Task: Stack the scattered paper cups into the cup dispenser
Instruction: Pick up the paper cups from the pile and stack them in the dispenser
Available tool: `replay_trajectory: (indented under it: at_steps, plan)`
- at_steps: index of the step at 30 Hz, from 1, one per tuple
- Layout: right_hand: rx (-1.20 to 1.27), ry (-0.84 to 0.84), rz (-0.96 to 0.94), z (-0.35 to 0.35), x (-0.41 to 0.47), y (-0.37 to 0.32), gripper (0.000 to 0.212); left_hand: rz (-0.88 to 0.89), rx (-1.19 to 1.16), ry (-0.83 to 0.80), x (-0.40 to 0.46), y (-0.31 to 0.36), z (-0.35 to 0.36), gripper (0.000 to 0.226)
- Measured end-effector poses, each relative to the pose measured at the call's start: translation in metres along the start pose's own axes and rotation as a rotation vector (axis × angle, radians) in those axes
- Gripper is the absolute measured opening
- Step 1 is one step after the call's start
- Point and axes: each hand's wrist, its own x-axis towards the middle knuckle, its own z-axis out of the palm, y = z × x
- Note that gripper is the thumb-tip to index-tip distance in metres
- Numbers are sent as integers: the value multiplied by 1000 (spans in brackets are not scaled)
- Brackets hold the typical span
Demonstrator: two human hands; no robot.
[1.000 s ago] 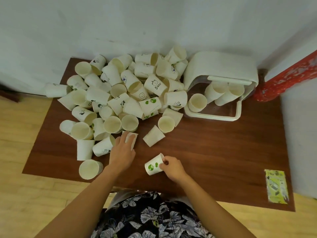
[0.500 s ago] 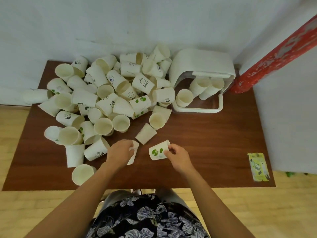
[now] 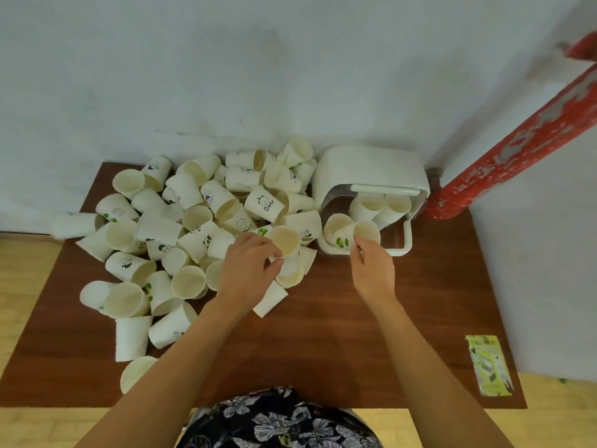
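A heap of white paper cups point(image 3: 181, 227) covers the left and back of the brown table point(image 3: 339, 324). The white cup dispenser point(image 3: 368, 169) lies on its side at the back right, with cup stacks point(image 3: 381, 205) sticking out of its mouth. My right hand point(image 3: 371, 263) holds a green-dotted cup point(image 3: 347, 239) against the open end of the front stack at the dispenser. My left hand point(image 3: 248, 270) grips a plain cup point(image 3: 286, 242), mouth up, at the near right edge of the heap.
A blue-white wall runs along the table's back. A red peeling pipe point(image 3: 517, 143) slants at the right beside the dispenser. A yellow-green packet point(image 3: 487, 363) lies on the table's near right. Wood floor shows around the table.
My right hand carried the green-dotted cup from the table's front up to the dispenser's stack. My left hand lifted a plain cup away from the heap. The camera tilted and moved closer.
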Motion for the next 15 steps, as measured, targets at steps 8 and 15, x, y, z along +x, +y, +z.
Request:
replay_trajectory:
  at_steps: [8,15]
  plan:
    - [-211,-164,-181,13,69,14,30,-26,59,77,33,28,11,6]
    - [-99,-303,-171,26,82,41,37,-110,-20,2,48,47,35,15]
